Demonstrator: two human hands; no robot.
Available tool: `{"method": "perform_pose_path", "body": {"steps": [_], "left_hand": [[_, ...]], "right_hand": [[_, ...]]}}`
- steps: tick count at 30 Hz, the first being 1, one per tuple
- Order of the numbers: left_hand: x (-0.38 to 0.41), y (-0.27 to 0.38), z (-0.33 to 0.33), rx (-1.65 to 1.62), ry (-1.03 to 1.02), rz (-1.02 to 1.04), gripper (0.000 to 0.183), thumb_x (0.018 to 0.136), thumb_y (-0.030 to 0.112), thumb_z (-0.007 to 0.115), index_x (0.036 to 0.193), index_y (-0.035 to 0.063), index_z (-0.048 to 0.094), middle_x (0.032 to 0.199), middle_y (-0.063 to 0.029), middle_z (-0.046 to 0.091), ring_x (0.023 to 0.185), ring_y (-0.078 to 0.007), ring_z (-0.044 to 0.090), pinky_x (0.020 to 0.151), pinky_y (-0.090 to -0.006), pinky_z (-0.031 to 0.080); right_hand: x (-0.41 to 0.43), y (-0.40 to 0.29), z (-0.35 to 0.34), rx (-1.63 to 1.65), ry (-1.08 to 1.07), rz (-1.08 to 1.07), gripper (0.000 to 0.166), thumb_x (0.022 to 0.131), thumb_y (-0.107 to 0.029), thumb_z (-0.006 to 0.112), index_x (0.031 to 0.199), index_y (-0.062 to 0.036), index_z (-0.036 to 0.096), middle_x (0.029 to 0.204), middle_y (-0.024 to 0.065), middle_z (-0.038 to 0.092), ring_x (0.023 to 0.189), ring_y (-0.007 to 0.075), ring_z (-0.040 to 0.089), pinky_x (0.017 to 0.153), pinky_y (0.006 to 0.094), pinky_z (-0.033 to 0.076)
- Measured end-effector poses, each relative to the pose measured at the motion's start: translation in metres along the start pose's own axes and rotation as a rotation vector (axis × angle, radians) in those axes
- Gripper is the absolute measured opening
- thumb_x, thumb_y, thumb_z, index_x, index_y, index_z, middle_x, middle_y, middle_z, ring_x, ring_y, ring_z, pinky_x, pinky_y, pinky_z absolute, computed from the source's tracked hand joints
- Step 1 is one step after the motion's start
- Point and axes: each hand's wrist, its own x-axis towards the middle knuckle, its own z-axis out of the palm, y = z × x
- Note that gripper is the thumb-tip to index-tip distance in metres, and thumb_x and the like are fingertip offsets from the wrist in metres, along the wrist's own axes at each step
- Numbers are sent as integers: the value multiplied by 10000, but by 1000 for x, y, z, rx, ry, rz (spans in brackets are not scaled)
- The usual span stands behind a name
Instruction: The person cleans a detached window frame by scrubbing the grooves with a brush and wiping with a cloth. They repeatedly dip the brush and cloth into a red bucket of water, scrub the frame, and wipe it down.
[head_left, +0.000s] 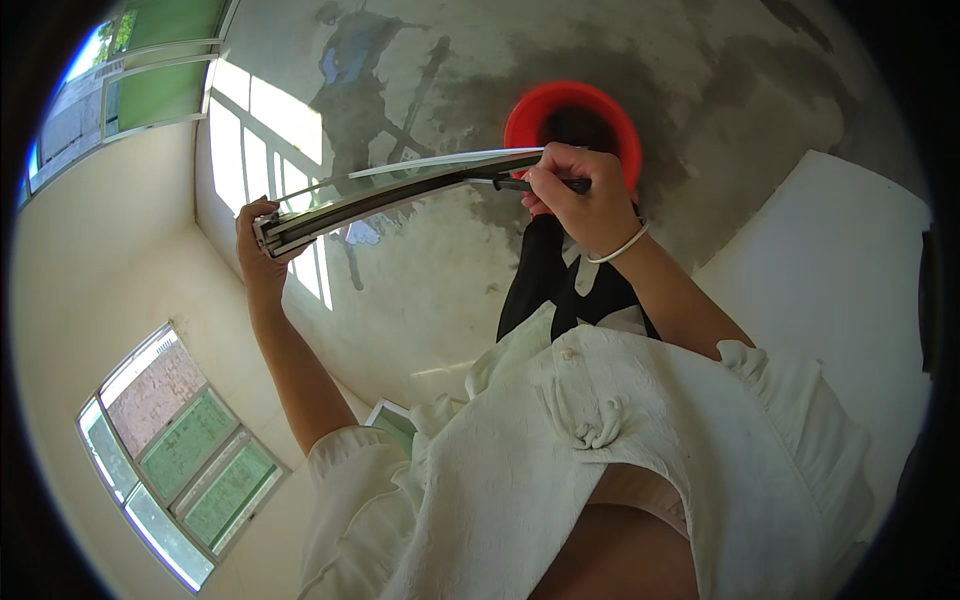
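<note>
My left hand (262, 244) grips the near-left corner of a metal-framed glass window sash (390, 196), which is tilted so that its grooved edge faces up. At the sash's far end is my right hand (589, 191), its fingers pinched around a slim tool with a dark handle (577, 185). The tool's front part lies at the frame's groove; its exact kind cannot be told. Below and beyond my right hand a red plastic bucket (630, 135) stands on the floor, its inside dark.
Dark wet patches (360, 82) mark the concrete floor (420, 322). A white panel or board (817, 255) is at the right. Sliding windows (191, 450) with green panes are set in the wall (90, 255) on the left, and part of another frame (390, 424) shows beside my left sleeve.
</note>
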Motion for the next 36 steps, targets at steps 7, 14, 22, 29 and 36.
{"method": "perform_pose_path", "body": {"steps": [7, 14, 22, 29, 36], "left_hand": [[-18, -6, -6, -7, -41, -63, 525, 512, 72, 781, 933, 72, 466, 1000, -75, 466, 902, -147, 473, 769, -250, 434], [-16, -4, 1, -52, 23, -95, 523, 478, 148, 804, 871, 49, 473, 878, -48, 488, 768, -158, 499, 688, -264, 445], [-9, 1, 2, 47, 49, -51, 543, 442, 179, 816, 852, 46, 485, 847, -55, 493, 782, -207, 498, 700, -297, 426], [-9, -2, 4, -25, 49, -78, 530, 447, 172, 811, 853, 55, 490, 845, -52, 493, 781, -199, 497, 697, -296, 426], [-14, -6, -3, -7, 8, -90, 501, 490, 101, 787, 881, 54, 478, 836, -38, 490, 783, -155, 499, 693, -265, 434]], "right_hand": [[-8, 0, 4, -108, -46, -65, 167, 755, -42, 489, 603, 20, 460, 505, 33, 507, 452, 53, 447, 443, 213, 410], [-13, -35, 35, 156, -302, -64, 159, 823, -67, 454, 707, 30, 503, 768, 116, 600, 637, 155, 607, 590, 243, 507], [-6, 21, -46, 73, -195, 213, 147, 796, -166, 573, 767, -23, 562, 631, 17, 531, 513, 60, 473, 499, 169, 393], [2, -21, -40, -342, -526, -231, 144, 726, -81, 623, 826, 16, 588, 695, 48, 570, 623, 127, 523, 600, 227, 428], [15, -11, -57, -974, -600, -340, 213, 745, -107, 538, 930, -15, 588, 791, 146, 593, 709, 285, 564, 659, 352, 459]]}}
